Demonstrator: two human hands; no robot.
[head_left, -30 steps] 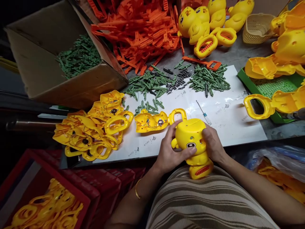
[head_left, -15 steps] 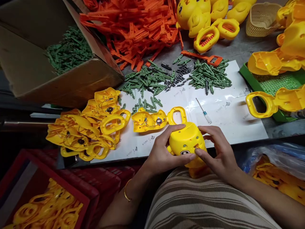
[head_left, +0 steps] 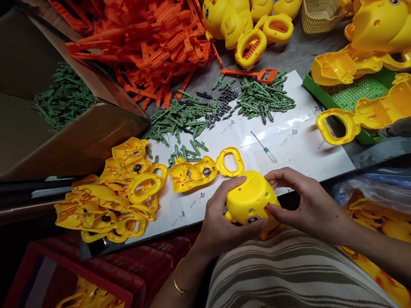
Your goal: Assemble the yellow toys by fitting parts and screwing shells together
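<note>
My left hand (head_left: 220, 216) is wrapped round a yellow plastic duck toy (head_left: 252, 194), its thumb lying across the front near the printed eye. My right hand (head_left: 300, 199) grips the same toy from the other side, thumb tip pressed on its face and fingers at the upper edge. Whether a small part sits under that thumb is hidden. Just beyond the toy lies an open yellow shell half (head_left: 192, 173) with a ring handle, wires and a round metal part inside. A small screwdriver (head_left: 265, 147) with a clear blue handle rests on the white sheet (head_left: 221, 192).
Green plastic pieces (head_left: 261, 96) and small black ones (head_left: 221, 107) lie in heaps behind. Orange parts (head_left: 154, 47) pile up near a cardboard box (head_left: 109, 124). Stacked yellow shells (head_left: 105, 196) are at left, a green basket (head_left: 359, 96) at right, a red crate (head_left: 96, 278) below.
The view has shifted, so the table's things appear farther left. The toy has tilted slightly, and my right thumb now covers the spot where a slot showed before.
</note>
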